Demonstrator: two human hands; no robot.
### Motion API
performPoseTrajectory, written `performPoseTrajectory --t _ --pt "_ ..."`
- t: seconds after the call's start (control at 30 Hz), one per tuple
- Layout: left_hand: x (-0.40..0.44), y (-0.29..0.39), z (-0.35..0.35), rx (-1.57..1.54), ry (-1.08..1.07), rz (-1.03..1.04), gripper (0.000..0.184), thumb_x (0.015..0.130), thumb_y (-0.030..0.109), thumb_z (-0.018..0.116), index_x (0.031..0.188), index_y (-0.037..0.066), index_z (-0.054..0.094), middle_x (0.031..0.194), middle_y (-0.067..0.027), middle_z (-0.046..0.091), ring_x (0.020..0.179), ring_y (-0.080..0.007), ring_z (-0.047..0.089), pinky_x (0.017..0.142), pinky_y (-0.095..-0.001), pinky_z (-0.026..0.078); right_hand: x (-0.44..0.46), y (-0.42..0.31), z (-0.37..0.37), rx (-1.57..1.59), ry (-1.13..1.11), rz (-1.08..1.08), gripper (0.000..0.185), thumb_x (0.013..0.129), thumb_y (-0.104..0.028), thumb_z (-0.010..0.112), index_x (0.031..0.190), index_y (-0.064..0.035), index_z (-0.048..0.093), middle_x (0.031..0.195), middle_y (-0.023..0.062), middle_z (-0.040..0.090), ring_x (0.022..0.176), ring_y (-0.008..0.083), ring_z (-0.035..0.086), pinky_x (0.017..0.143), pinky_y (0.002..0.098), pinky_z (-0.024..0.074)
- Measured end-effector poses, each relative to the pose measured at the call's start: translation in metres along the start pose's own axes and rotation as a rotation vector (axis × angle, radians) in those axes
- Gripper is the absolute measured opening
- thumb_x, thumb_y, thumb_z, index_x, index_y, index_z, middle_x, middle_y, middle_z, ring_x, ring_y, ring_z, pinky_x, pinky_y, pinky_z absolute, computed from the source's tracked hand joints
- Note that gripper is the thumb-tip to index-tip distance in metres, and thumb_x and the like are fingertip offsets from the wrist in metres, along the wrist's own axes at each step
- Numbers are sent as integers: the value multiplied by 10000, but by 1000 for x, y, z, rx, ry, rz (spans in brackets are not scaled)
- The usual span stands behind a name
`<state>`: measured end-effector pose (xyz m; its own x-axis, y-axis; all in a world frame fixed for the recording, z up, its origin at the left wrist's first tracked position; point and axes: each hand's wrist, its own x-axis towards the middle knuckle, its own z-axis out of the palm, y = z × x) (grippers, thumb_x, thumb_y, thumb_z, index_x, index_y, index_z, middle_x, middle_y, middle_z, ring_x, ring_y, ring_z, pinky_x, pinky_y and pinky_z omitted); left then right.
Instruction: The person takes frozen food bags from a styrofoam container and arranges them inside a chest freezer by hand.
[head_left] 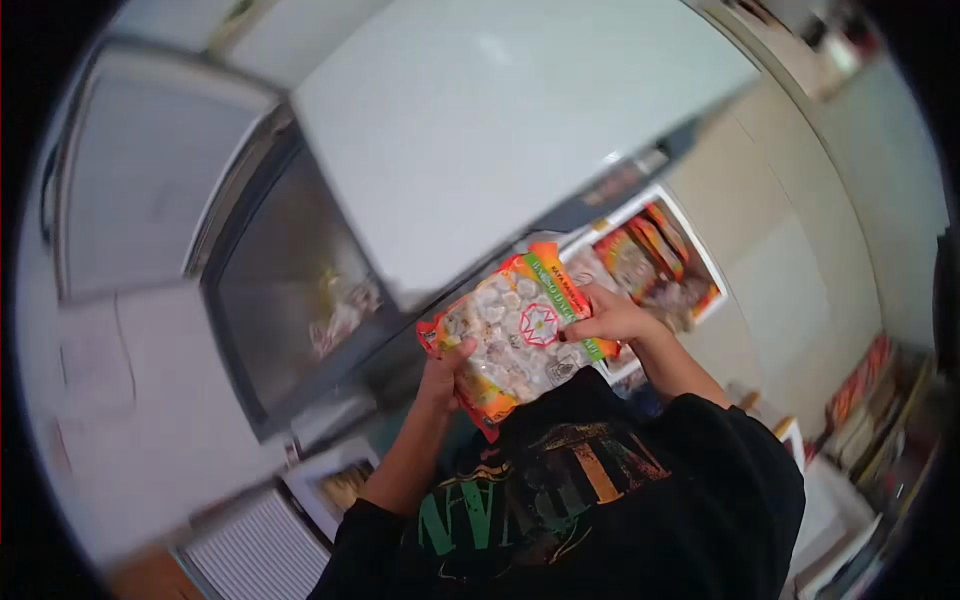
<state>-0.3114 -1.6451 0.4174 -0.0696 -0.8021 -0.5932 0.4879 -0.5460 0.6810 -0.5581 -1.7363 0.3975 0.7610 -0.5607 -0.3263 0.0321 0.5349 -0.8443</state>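
Black cloth of a shirt (600, 500) lies closest, and just past it both hands hold a clear, orange-edged pack (500, 325) of pale round pieces up in the air. The left hand (447, 380) pinches its left end, thumb on top; the right hand (615, 318) grips the other end, thumb and fingers closed on the plastic. Beyond the right hand, similar packs (655, 262) sit inside a white box (694, 241), some close to its far edge. Farther left, bags (345, 315) lie towards the right corner of the uncovered part of what looks like a chest freezer (305, 390). So far, one pack is out and in hand, apparently unopened, while others are in the box; whether those need handling too, I cannot tell
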Motion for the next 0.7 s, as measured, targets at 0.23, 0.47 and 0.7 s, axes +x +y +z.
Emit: performPoseTrajectory --t 0.23,0.47,0.7 --pt "-68 19 -114 -502 439 340 445 724 101 599 1128 20 430 1039 -113 542 914 -239 554 796 -372 461 193 -23 109 -134 -529 200 374 678 -69 658 1010 34 519 855 43 600 756 97 555 685 214 447" --pt "-53 -87 -151 -868 870 681 433 744 105 570 1137 2 417 1047 -134 537 921 -258 552 802 -394 458 323 71 154 -231 -929 600 382 663 -212 673 954 -18 521 891 34 557 778 97 539 662 223 452" --pt "-6 -120 -109 -994 1223 925 444 744 110 577 1144 15 412 1058 -130 526 947 -252 534 806 -391 454 347 109 144 347 -880 1008 476 787 -403 426 1126 -70 441 1052 110 528 896 237 544 821 430 414"
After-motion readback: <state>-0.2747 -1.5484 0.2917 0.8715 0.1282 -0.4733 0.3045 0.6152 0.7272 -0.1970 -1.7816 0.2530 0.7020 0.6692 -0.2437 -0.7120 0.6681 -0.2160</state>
